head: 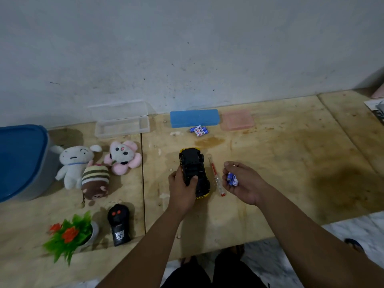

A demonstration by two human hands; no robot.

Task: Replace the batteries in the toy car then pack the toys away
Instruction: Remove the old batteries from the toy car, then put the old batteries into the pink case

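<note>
At frame centre the left hand has its grip round the upturned yellow toy car on the bench; the right hand beside it cups blue batteries. Farther up, loose batteries lie before a blue case.

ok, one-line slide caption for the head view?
Left hand grips the upturned toy car while right hand holds blue batteries.

potted plant front-left | pink case by wall
</note>
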